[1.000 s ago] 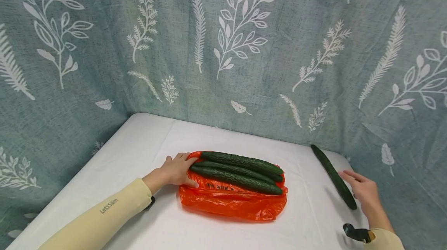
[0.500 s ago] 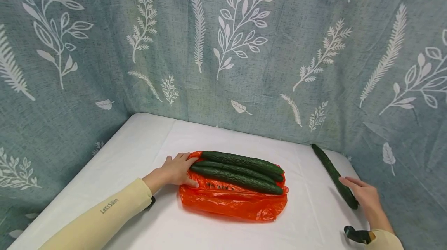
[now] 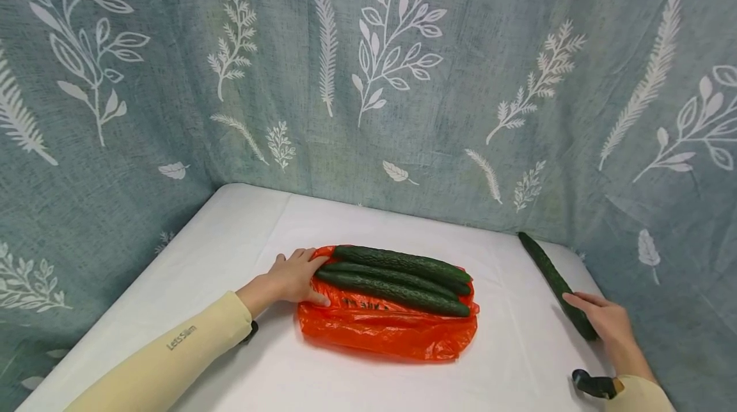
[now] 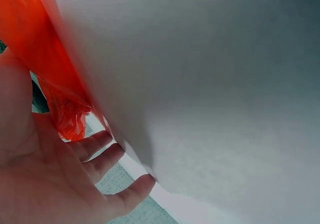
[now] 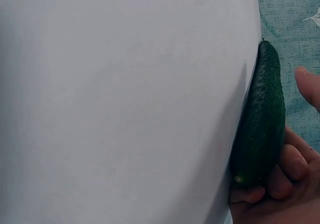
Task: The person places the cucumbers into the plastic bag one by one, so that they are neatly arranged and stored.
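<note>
Three long dark green cucumbers (image 3: 391, 285) lie side by side on a red plastic bag (image 3: 388, 338) with dark printing. Spread over the bag's left end is my left hand (image 3: 295, 277), its fingers over the edge of the plastic. In the left wrist view its fingers (image 4: 102, 154) reach down to the tabletop, with the red bag beside the palm. A separate cucumber (image 3: 547, 268) lies near the table's right edge. My right hand (image 3: 607, 319) is at its near half; in the right wrist view the fingers (image 5: 295, 164) curl against the cucumber, with the thumb standing apart.
White cloth (image 3: 518, 367) covers the table. A blue-green curtain (image 3: 368, 79) with white leaf prints hangs behind and at both sides, close to the table's edges. Dark wrist mounts (image 3: 593, 385) show at the sleeves.
My right hand has moved from beside the lone cucumber onto it, its fingers now against it. My left hand stays at the bag. The head view has shifted slightly.
</note>
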`<move>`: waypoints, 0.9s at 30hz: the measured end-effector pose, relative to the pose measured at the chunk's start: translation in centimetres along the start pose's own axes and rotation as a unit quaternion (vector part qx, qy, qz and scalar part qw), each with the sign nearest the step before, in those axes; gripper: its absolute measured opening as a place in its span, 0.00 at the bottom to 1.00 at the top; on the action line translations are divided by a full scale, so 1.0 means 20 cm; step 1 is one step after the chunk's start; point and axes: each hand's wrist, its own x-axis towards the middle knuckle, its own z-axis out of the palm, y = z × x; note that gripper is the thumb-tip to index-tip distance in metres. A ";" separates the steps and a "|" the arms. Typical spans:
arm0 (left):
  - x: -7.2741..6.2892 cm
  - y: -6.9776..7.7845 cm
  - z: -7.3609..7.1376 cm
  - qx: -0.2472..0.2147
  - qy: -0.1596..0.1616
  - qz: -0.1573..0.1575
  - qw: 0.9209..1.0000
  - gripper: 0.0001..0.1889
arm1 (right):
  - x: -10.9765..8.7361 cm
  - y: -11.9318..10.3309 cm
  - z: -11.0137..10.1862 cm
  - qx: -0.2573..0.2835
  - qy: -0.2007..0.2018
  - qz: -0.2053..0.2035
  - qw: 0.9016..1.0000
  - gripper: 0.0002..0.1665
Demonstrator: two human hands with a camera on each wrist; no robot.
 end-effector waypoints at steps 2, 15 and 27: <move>0.00 0.00 0.00 0.000 0.000 -0.001 1.000 0.54 | 0.00 0.00 0.00 -0.015 0.005 -0.001 1.000 0.64; 0.00 0.01 0.00 -0.004 0.005 0.002 1.000 0.54 | 0.01 0.01 0.02 -0.102 0.023 -0.022 0.994 0.56; 0.01 0.00 0.01 -0.001 0.002 0.002 1.000 0.53 | 0.01 0.01 0.04 -0.102 0.036 -0.025 0.994 0.49</move>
